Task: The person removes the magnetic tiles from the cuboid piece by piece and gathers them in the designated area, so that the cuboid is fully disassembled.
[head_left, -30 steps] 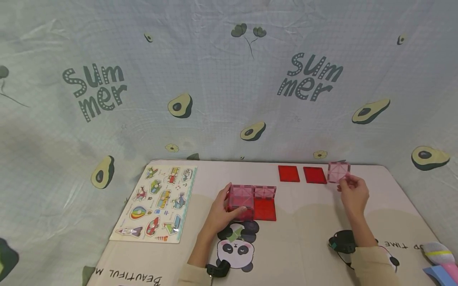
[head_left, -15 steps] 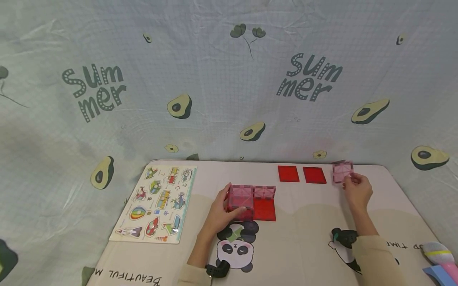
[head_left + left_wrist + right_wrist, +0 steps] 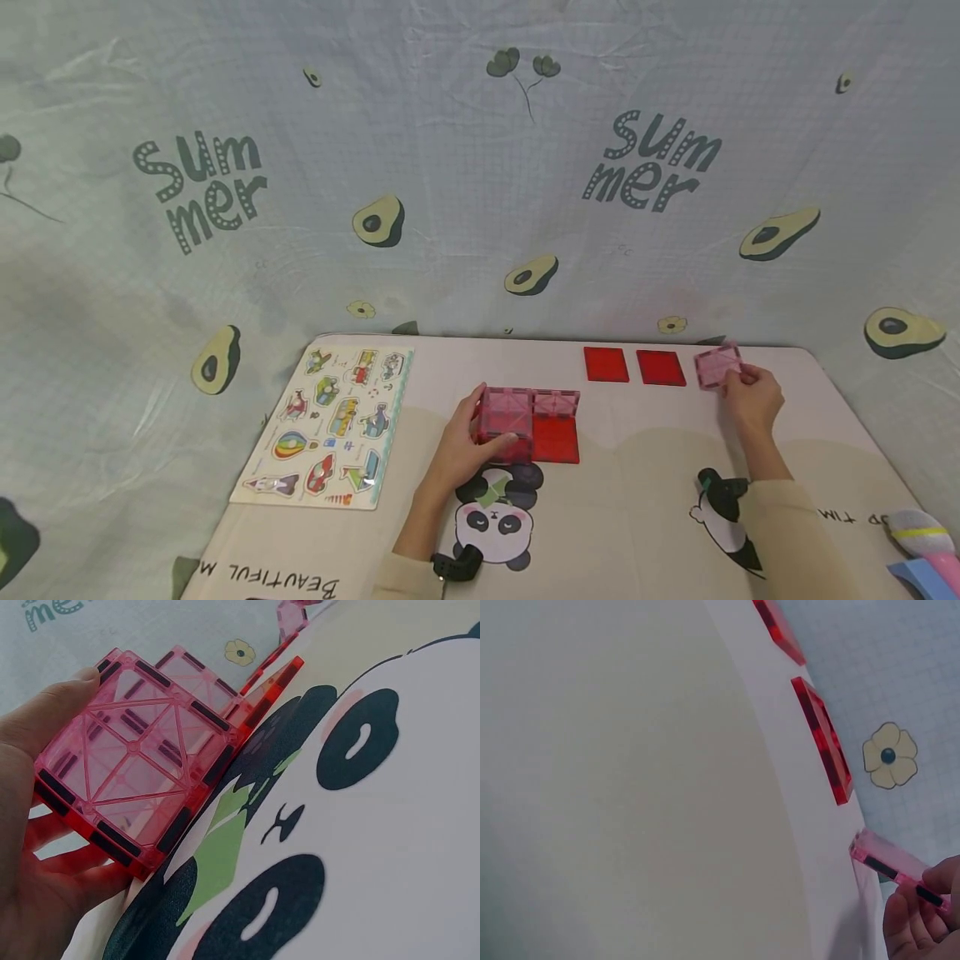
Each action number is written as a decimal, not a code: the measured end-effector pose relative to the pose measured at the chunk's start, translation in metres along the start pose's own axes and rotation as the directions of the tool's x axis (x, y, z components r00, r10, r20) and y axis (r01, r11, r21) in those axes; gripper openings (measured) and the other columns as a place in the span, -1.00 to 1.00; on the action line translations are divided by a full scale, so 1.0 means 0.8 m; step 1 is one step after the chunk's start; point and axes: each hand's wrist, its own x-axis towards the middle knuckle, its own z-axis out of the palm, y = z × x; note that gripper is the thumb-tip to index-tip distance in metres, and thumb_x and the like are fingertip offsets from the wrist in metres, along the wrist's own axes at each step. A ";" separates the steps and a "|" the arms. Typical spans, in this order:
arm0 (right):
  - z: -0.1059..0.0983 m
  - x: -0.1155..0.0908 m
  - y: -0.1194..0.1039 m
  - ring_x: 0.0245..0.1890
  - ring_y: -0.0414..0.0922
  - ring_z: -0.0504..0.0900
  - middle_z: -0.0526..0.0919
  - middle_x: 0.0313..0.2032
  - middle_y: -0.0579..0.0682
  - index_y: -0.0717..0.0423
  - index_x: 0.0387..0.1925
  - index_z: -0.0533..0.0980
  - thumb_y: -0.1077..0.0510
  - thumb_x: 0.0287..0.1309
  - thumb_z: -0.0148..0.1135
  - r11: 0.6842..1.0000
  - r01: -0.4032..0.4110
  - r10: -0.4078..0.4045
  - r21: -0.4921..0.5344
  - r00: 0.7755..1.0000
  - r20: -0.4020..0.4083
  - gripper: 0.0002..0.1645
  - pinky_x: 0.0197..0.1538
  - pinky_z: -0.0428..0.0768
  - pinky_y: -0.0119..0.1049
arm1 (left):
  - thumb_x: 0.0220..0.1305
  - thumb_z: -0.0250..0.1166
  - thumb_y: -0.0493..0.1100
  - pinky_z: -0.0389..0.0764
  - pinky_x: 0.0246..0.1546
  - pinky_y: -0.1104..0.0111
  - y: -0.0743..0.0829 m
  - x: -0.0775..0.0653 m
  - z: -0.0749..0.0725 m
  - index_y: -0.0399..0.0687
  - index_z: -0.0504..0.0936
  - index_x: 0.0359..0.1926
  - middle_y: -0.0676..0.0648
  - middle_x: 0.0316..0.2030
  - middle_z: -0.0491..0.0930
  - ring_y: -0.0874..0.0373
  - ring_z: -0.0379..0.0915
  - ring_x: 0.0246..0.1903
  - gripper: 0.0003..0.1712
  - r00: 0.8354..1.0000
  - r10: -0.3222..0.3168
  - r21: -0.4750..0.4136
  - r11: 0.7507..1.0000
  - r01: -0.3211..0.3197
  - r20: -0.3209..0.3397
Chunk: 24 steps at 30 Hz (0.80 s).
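In the head view my left hand grips a box of translucent pink magnetic tiles, thumb at its near side and fingers round its left side. Joined to the box's right are a flat red tile and a pink tile standing at its back edge. The left wrist view shows the thumb on the box's top edge and the other fingers along its side. At the table's far right, my right hand pinches a single pink magnetic tile by its near right corner, tilted, above the table edge.
Two red square tiles, one left of the other, lie near the table's back edge. A picture puzzle board lies at left. A toy microphone and a blue object sit at lower right. A patterned curtain hangs behind.
My right hand has shifted slightly right with the pink tile, which has turned from upright square to a tilted angle. My left hand and the tile box have stayed in place.
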 end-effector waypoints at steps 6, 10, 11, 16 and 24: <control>0.000 0.006 0.006 -0.12 0.02 0.55 0.49 0.12 0.39 0.40 0.40 0.17 0.09 0.39 -0.06 0.995 -0.049 0.053 -0.085 0.998 0.044 -0.31 -0.25 0.50 -0.43 | 0.09 0.46 0.21 0.55 0.25 -0.02 0.002 0.000 0.000 0.12 0.05 0.57 -0.12 0.46 0.24 -0.19 0.30 0.41 0.14 1.000 -0.004 0.005 1.000 0.004 0.003; 0.002 0.007 0.006 0.30 0.30 0.35 0.27 0.33 0.48 0.41 0.48 -0.01 0.00 0.37 0.07 0.991 -0.086 0.098 -0.099 0.988 0.121 -0.12 0.33 0.49 0.05 | 0.09 0.46 0.21 0.54 0.25 -0.02 0.002 0.000 0.000 0.12 0.05 0.57 -0.12 0.46 0.24 -0.19 0.30 0.41 0.14 1.000 -0.004 0.009 1.000 0.004 0.001; 0.003 0.007 0.006 0.36 0.32 0.29 0.22 0.37 0.48 0.40 0.49 -0.05 -0.03 0.36 0.11 0.990 -0.096 0.109 -0.100 0.984 0.138 -0.06 0.42 0.39 0.12 | 0.09 0.46 0.21 0.54 0.25 -0.02 0.002 -0.001 0.000 0.12 0.05 0.57 -0.12 0.46 0.24 -0.19 0.30 0.41 0.14 1.000 -0.005 0.011 1.000 0.005 0.001; 0.005 0.006 0.003 0.40 0.39 0.15 0.06 0.42 0.49 0.42 0.51 -0.13 -0.07 0.31 0.21 0.984 -0.096 0.123 -0.149 0.975 0.183 0.07 0.48 0.26 0.22 | 0.09 0.46 0.21 0.55 0.25 -0.02 0.002 -0.002 -0.001 0.13 0.05 0.57 -0.12 0.46 0.24 -0.19 0.31 0.40 0.14 1.000 -0.009 0.005 1.000 0.009 0.006; 0.003 0.003 0.005 0.27 0.40 0.21 -0.03 0.35 0.51 0.56 0.42 0.01 -0.08 0.30 0.18 0.979 -0.032 0.073 -0.202 0.978 0.197 0.01 0.40 0.34 0.27 | 0.09 0.46 0.19 0.56 0.24 -0.01 0.001 -0.001 0.000 0.11 0.05 0.57 -0.13 0.44 0.25 -0.20 0.35 0.38 0.13 1.000 0.002 0.000 1.000 -0.002 0.007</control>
